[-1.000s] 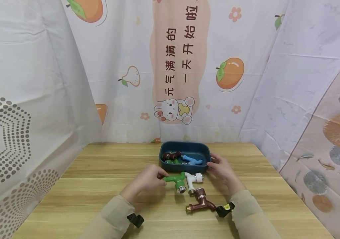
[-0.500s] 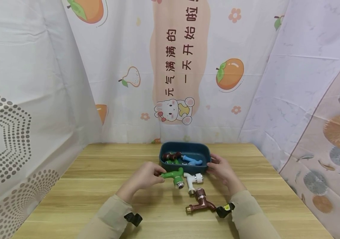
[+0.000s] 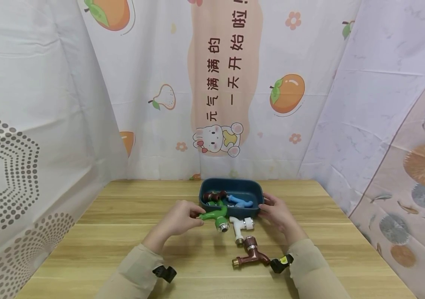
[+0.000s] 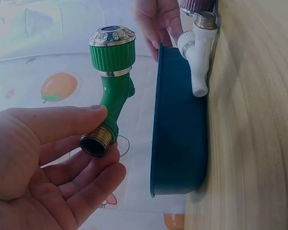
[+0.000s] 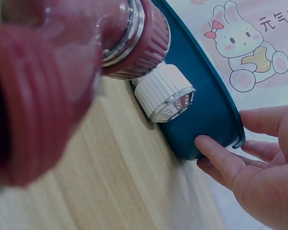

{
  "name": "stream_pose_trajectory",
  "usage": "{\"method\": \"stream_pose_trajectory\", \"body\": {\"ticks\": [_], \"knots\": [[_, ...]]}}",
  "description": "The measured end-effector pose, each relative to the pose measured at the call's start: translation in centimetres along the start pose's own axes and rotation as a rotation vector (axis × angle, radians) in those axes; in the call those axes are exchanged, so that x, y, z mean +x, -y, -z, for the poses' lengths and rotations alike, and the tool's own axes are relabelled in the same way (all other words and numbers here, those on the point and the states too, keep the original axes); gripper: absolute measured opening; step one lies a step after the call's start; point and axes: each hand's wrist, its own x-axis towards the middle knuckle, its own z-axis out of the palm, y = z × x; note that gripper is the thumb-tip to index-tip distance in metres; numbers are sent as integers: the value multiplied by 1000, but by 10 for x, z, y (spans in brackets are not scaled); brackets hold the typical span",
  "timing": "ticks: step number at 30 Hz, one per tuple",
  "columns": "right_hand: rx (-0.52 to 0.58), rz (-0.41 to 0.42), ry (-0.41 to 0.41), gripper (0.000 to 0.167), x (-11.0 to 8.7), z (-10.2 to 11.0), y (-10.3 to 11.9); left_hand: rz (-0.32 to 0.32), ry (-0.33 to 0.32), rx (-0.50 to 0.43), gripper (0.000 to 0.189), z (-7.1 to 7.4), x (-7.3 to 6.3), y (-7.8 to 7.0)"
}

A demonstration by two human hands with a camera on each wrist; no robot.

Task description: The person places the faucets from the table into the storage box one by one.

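My left hand (image 3: 180, 219) pinches a green tap (image 4: 116, 91) by its threaded brass inlet. The tap is held up off the table, before the front left of a dark blue plastic bin (image 3: 247, 211); in the left wrist view its ribbed knob points up. My right hand (image 3: 277, 211) grips the bin's right end, thumb and fingers at its wall and rim in the right wrist view. Inside the bin lie a blue tap (image 3: 241, 202), a dark red tap (image 3: 212, 196) and green parts, partly covered by the front wall and the held tap.
A white tap (image 3: 238, 228) lies on the wooden table (image 3: 205, 274) just in front of the bin. Nearer me, beside the right sleeve, is a dark red tap (image 3: 252, 255). Printed curtains (image 3: 152, 137) hang behind the table and at both sides.
My left hand has moved slightly left and away from me with the green tap, lifting it clear of the white tap and toward the bin's front edge. The right hand has stayed at the bin.
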Motion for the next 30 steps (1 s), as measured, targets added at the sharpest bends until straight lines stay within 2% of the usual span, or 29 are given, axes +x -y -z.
{"method": "stream_pose_trajectory", "body": {"ticks": [15, 20, 30], "knots": [[10, -13, -6, 62, 0, 0, 1, -21, -68, 13, 19, 5, 7, -5], [8, -13, -9, 62, 3, 1, -2, -6, -81, 2, 17, 6, 11, -7], [20, -17, -7, 63, 5, 0, -3, 63, -114, -45, 20, 10, 20, -12]]}}
